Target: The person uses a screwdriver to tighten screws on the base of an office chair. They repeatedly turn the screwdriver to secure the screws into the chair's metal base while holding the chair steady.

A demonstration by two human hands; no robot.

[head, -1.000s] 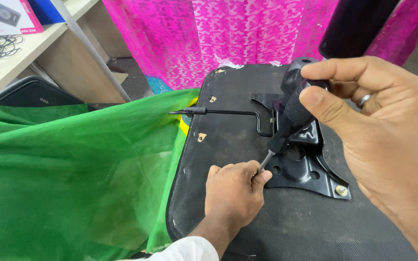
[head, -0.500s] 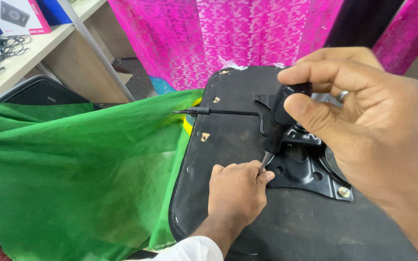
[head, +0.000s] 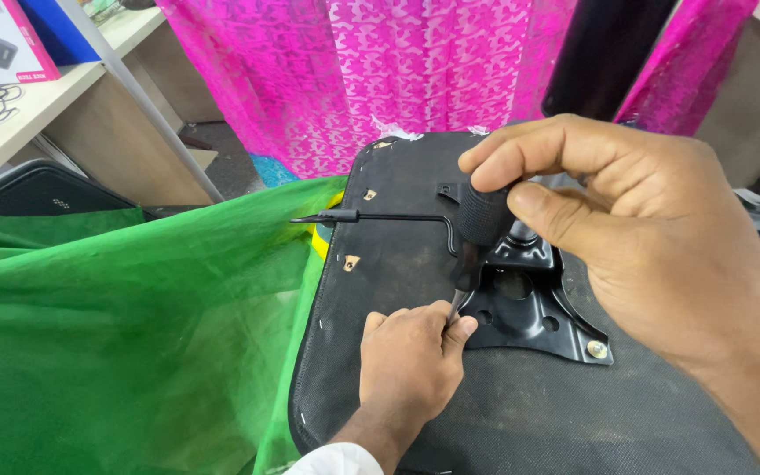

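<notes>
At far left a shelf carries one pink box and a tangle of cable, well apart from your work. One green cloth spreads across the left half, its edge lapping the rim of the upturned black seat, likely pushed aside so the underside stays bare. Your left hand rests on the seat with its fingers pinched shut around the tip of the screwdriver, apparently to steady the point at the near corner of the plate. That one black metal plate lies flat on the seat; you can count one screw seated at its right corner and several open holes. One thin lever rod runs from the plate out to the left past the seat's rim. Your right hand closes around the screwdriver's black handle from above, thumb and fingers wrapped tight, holding the tool tilted down to the left. Pink patterned curtains hang behind.
</notes>
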